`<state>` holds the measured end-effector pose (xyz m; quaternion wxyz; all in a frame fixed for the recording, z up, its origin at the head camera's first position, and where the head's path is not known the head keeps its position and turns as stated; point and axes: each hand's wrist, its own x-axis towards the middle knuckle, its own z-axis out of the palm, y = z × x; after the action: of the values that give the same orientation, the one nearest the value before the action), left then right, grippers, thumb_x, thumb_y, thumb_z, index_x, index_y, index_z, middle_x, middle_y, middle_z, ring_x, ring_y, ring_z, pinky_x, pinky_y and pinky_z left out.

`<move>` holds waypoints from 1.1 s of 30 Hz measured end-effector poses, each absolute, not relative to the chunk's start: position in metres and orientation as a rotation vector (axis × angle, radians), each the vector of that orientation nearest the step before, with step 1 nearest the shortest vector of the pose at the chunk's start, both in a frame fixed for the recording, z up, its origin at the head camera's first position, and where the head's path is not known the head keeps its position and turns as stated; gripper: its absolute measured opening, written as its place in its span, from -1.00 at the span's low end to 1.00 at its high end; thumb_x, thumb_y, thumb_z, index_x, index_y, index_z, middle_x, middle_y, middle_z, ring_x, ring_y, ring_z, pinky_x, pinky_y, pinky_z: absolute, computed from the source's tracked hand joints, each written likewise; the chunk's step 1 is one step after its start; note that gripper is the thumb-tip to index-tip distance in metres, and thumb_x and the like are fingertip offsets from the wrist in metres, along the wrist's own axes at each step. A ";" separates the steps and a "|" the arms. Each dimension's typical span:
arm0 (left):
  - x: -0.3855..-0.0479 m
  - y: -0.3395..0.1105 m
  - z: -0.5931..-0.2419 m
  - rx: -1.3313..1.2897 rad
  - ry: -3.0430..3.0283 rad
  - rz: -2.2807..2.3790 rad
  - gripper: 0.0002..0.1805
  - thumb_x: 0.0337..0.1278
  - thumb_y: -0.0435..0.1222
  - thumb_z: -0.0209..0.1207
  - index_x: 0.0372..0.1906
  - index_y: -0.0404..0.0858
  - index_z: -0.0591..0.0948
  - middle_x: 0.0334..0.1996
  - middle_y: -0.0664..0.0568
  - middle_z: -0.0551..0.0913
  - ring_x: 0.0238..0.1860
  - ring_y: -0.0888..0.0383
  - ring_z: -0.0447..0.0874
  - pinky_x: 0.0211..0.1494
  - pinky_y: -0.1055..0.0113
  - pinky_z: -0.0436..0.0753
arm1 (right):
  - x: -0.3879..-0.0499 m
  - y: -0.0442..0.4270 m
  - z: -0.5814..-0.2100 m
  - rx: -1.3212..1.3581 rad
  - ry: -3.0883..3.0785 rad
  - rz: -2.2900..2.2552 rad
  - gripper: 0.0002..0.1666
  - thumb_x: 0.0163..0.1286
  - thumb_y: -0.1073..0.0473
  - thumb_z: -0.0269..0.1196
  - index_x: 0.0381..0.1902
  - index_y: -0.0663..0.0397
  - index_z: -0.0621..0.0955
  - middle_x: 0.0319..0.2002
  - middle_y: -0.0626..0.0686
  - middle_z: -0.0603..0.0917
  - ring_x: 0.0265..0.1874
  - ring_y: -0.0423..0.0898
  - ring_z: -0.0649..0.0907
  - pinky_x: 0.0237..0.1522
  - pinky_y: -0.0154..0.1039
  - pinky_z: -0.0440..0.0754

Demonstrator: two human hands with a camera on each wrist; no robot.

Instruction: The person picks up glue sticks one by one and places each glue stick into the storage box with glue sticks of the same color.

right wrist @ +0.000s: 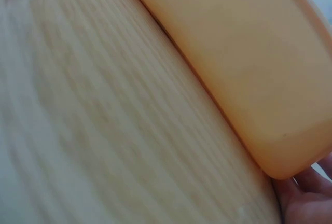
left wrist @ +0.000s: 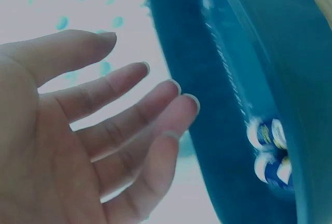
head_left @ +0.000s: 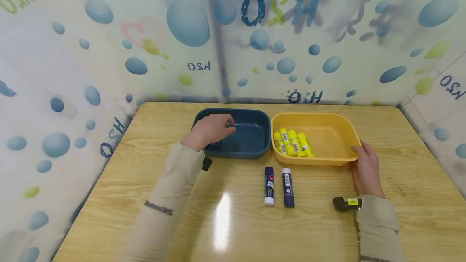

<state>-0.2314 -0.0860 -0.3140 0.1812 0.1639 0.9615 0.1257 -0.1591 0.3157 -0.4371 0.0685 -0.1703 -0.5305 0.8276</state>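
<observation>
My left hand (head_left: 214,127) hovers over the left part of a dark blue plastic bin (head_left: 251,155), its fingers loosely bent with nothing between them. Inside that bin lie two navy glue sticks with white ends (left wrist: 267,133), partly cut off by the bin wall in the left wrist view. At the right end of a yellow bin (head_left: 327,161), my right hand (head_left: 367,169) grips the rim, thumb over the edge and fingers outside. Several yellow glue sticks (head_left: 293,142) lie side by side in the yellow bin's left part.
Two more navy glue sticks lie on the wooden table (head_left: 233,229) in front of the bins: one (head_left: 269,186) with its white end toward me, the other (head_left: 288,187) with its white end away. A patterned curtain (head_left: 233,51) hangs behind the table.
</observation>
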 end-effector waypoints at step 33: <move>-0.149 -0.047 -0.324 0.559 2.866 0.794 -0.69 0.14 0.06 0.02 -0.11 0.02 0.52 -0.44 0.22 0.48 -0.54 0.22 0.41 -0.53 0.38 0.43 | -0.161 0.315 -0.437 -0.513 -1.566 2.483 -0.38 0.34 0.23 0.02 0.32 0.16 0.14 0.20 -0.02 0.19 0.18 -0.15 0.23 0.03 -0.50 0.37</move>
<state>-0.1487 -0.0470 -0.3235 0.0575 0.1845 0.9455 0.2620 -0.1613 0.3146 -0.4374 0.0806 -0.1717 -0.5239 0.8304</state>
